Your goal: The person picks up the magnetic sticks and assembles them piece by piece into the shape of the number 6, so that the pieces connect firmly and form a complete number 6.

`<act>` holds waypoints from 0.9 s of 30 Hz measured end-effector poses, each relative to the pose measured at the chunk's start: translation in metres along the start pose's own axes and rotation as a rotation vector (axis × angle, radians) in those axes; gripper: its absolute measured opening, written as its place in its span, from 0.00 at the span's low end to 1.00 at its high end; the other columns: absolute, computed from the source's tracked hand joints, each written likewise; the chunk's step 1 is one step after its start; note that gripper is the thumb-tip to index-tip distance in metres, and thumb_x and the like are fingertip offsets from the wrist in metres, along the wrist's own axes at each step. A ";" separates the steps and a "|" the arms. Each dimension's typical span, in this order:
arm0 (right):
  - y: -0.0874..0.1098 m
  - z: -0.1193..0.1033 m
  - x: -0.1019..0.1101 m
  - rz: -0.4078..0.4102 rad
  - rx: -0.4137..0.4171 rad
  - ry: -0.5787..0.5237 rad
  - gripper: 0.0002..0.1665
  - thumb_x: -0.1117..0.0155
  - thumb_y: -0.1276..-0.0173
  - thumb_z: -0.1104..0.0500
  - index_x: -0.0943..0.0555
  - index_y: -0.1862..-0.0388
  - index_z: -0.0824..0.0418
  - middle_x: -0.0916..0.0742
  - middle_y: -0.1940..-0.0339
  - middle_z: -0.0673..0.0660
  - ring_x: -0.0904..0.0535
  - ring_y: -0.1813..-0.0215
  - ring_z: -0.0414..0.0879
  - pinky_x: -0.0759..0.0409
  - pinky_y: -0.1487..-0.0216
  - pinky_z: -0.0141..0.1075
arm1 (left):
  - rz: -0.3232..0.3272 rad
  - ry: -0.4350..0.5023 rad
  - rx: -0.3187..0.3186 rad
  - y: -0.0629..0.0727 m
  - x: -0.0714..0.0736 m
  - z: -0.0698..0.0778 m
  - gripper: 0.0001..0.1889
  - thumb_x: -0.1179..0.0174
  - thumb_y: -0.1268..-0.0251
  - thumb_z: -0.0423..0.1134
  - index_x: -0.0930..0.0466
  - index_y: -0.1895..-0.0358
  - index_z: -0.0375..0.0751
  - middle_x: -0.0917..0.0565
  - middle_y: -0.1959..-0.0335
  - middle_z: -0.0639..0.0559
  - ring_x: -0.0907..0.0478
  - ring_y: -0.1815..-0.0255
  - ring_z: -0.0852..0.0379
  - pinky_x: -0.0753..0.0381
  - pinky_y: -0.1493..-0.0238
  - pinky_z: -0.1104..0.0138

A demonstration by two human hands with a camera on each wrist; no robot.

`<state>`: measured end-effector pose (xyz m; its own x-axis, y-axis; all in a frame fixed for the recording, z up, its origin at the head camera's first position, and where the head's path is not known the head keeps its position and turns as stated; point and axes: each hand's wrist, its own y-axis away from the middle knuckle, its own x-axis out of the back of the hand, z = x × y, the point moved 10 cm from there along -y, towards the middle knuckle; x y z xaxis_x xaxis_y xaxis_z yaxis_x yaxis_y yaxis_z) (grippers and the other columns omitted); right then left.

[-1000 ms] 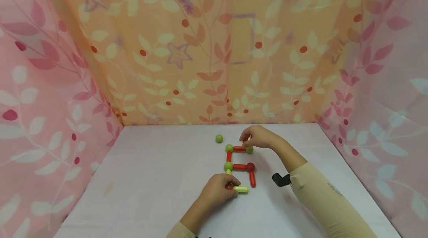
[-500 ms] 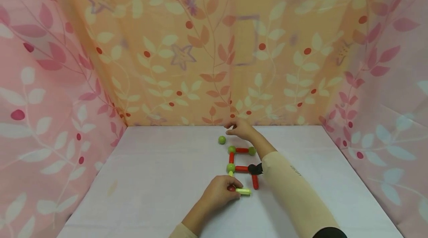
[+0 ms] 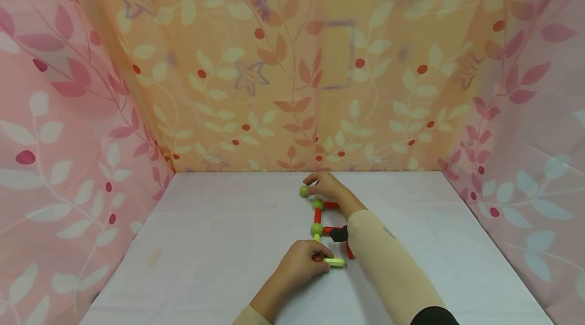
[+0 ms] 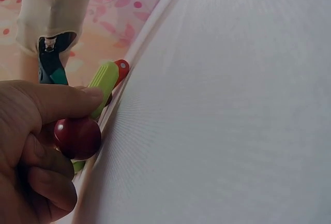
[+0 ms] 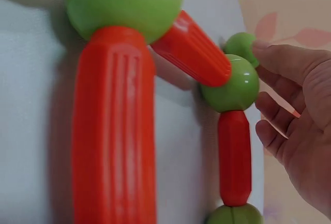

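My left hand (image 3: 299, 263) grips a dark red ball (image 4: 78, 138) at the near end of a stick-and-ball construction-toy frame. From that ball a yellow-green stick (image 3: 334, 262) points right, and another runs away to a green ball (image 3: 317, 229). Red sticks (image 5: 115, 131) and further green balls (image 5: 230, 83) make up the far part, lying on the table. Beyond the frame is a loose green ball (image 3: 303, 191). My right hand (image 3: 326, 186) reaches around it, the thumb at its near right side and a finger just above; firm contact cannot be made out.
A white-covered table (image 3: 219, 244) bears the frame. Patterned orange cloth (image 3: 274, 86) hangs behind, with pink cloth (image 3: 55, 162) on the left side. The right sleeve (image 3: 388, 259) and a black wrist mount (image 3: 339, 234) hide the frame's right part in the head view.
My right hand has left the frame's far right green ball, swung left above the loose green ball and come down to it. The left hand keeps its grip on the dark red ball.
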<state>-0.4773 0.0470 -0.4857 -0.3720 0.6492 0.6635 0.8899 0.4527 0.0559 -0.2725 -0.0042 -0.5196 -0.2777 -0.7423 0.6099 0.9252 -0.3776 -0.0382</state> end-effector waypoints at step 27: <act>0.002 -0.017 0.004 0.047 0.012 0.137 0.19 0.30 0.46 0.54 0.19 0.54 0.52 0.18 0.60 0.46 0.25 0.59 0.43 0.27 0.55 0.38 | 0.000 -0.028 -0.012 0.000 0.001 0.002 0.12 0.29 0.57 0.42 0.17 0.68 0.67 0.22 0.73 0.68 0.29 0.70 0.67 0.31 0.70 0.71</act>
<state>-0.4725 0.0398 -0.4703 -0.2899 0.5810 0.7605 0.9021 0.4314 0.0143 -0.2722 -0.0038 -0.5173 -0.2706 -0.7267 0.6314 0.9220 -0.3843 -0.0471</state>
